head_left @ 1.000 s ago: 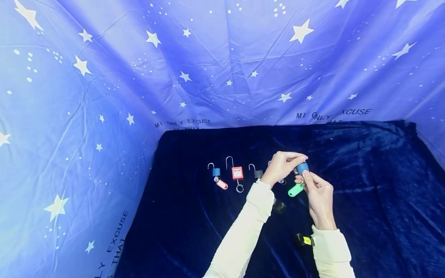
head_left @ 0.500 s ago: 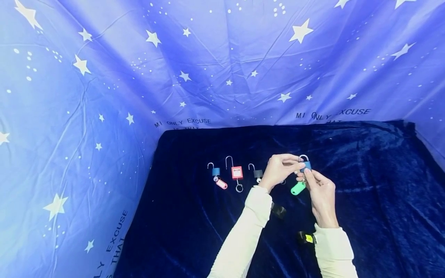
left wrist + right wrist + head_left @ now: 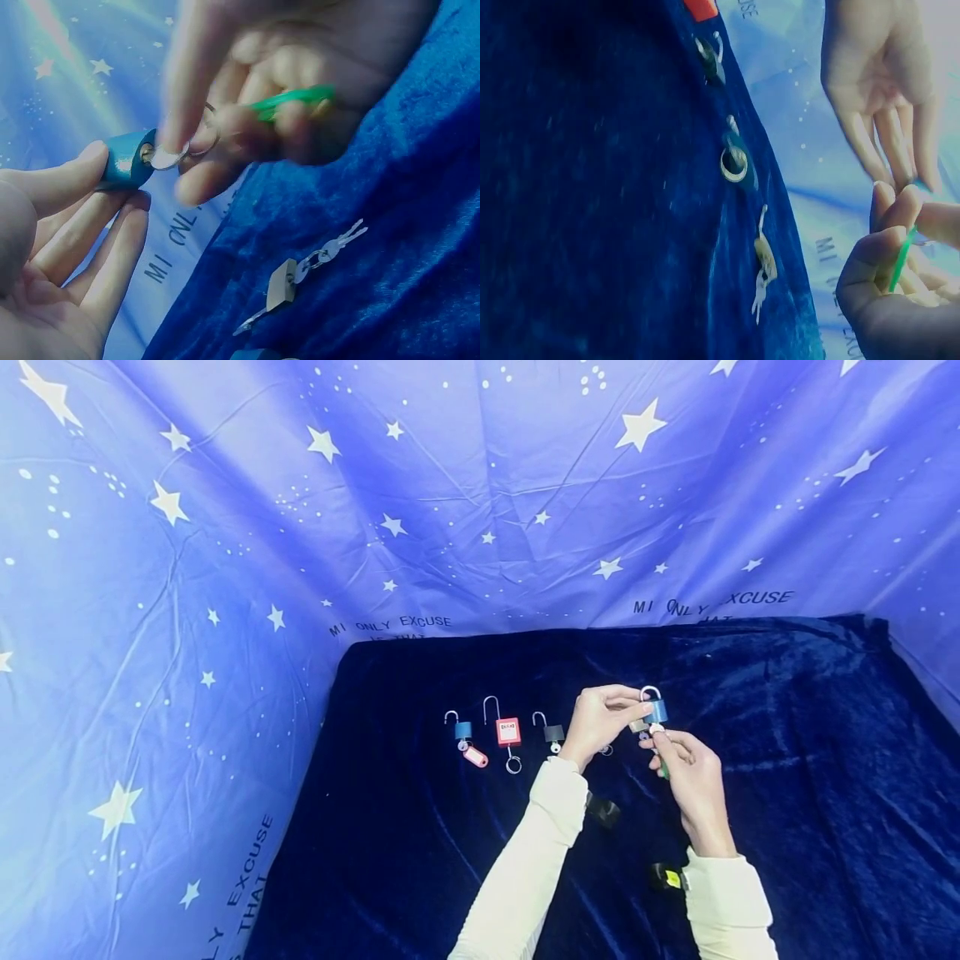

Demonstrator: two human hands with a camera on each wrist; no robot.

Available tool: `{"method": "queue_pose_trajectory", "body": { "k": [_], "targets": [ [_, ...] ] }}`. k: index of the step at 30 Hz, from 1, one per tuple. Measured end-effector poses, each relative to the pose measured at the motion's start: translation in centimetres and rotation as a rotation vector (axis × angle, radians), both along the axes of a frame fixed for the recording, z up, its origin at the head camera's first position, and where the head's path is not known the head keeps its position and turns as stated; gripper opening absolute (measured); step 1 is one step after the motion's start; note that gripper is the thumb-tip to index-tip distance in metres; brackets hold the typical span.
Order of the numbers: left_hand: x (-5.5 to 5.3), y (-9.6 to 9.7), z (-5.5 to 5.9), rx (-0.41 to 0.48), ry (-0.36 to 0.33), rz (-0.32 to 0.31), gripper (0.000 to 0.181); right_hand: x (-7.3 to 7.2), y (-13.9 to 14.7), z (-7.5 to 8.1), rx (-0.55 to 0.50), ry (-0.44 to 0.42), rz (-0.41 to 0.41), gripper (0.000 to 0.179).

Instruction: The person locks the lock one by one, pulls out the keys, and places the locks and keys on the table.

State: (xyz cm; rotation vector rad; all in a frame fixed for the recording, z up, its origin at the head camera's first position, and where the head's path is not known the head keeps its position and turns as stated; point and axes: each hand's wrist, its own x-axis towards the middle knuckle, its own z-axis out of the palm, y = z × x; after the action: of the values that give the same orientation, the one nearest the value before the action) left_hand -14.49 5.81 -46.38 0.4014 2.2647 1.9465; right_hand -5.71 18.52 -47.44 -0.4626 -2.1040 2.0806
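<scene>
My left hand pinches the body of a blue padlock between thumb and fingers, holding it upright above the dark cloth. In the head view its silver shackle arches over the top. My right hand pinches a silver key at the keyhole in the padlock's underside. A metal ring joins the key to a green tag, which lies in the right hand's curled fingers. In the right wrist view the padlock is mostly hidden behind the fingers.
On the dark blue cloth lie a blue padlock with a pink tag, a red padlock and a black padlock, shackles raised. A brass padlock with keys lies below the hands. A starry curtain stands behind.
The left fingers shifted from the shackle top down to the body. The right hand moved from the body down to the key, and the hanging green tag is now inside its fingers.
</scene>
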Motion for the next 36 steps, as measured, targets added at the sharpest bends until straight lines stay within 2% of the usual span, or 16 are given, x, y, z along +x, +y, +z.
{"method": "queue_pose_trajectory", "body": {
  "k": [8,13,17,22,32,36],
  "targets": [
    [-0.1,0.1,0.1,0.042,-0.049,0.001,0.019,0.3,0.4,-0.4,0.241,0.027,-0.088,0.030],
    [0.1,0.4,0.2,0.073,-0.080,-0.001,0.019,0.5,0.5,-0.1,0.166,0.019,-0.119,0.032],
    [0.2,0.9,0.4,0.178,-0.131,-0.029,0.020,0.8,0.8,0.0,0.110,0.000,-0.149,0.034],
    [0.3,1.7,0.3,0.264,-0.187,-0.037,0.020,1.1,1.0,-0.2,0.141,0.001,-0.175,0.034],
    [0.9,3.1,-0.3,0.310,-0.183,-0.003,0.019,1.7,1.6,0.1,0.147,-0.020,-0.218,0.035],
    [1.1,3.8,-0.4,0.323,-0.203,0.026,0.018,2.1,1.9,0.1,0.187,-0.030,-0.224,0.036]
  ]
}}
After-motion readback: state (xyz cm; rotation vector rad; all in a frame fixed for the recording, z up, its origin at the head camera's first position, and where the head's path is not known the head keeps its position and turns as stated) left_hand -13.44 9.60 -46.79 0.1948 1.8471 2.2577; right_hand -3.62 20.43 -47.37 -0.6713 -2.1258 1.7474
